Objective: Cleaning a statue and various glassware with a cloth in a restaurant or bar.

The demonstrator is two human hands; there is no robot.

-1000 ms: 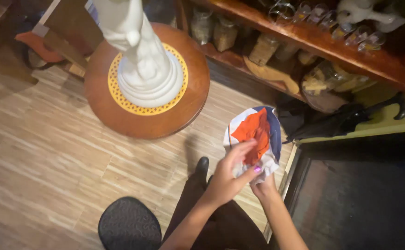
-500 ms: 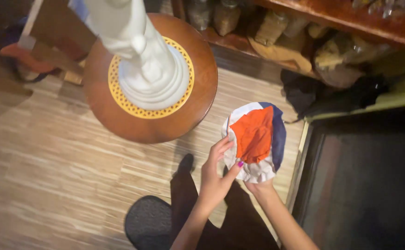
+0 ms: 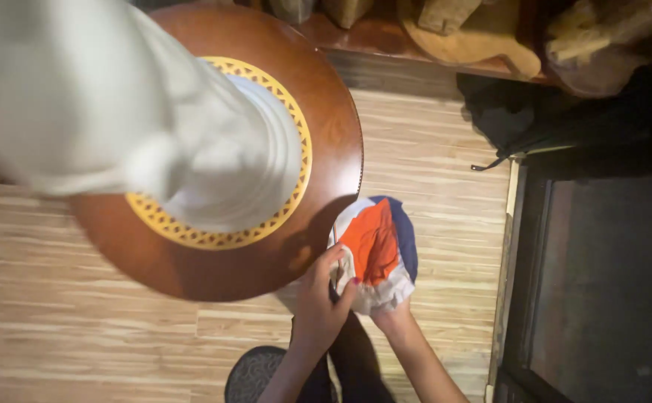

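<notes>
Warm, dim indoor light. The floor (image 3: 80,298) reads brightest at left; the right side falls off to near black. The white statue (image 3: 102,112) close under my head is badly out of focus and washed pale. The round wooden surface (image 3: 333,134) carries a soft sheen and casts shadow toward my fingers (image 3: 333,261). The cloth (image 3: 374,250) is fairly sharp. Shelf items along the top edge are blurred.

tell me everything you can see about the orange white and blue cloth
The cloth looks like soft, crumpled fabric with an orange middle, a white lower part and a dark blue right edge. It is bunched up in the air above the wooden floor, just beside the round table. The left hand pinches its left side; the right hand supports it from below.
</notes>
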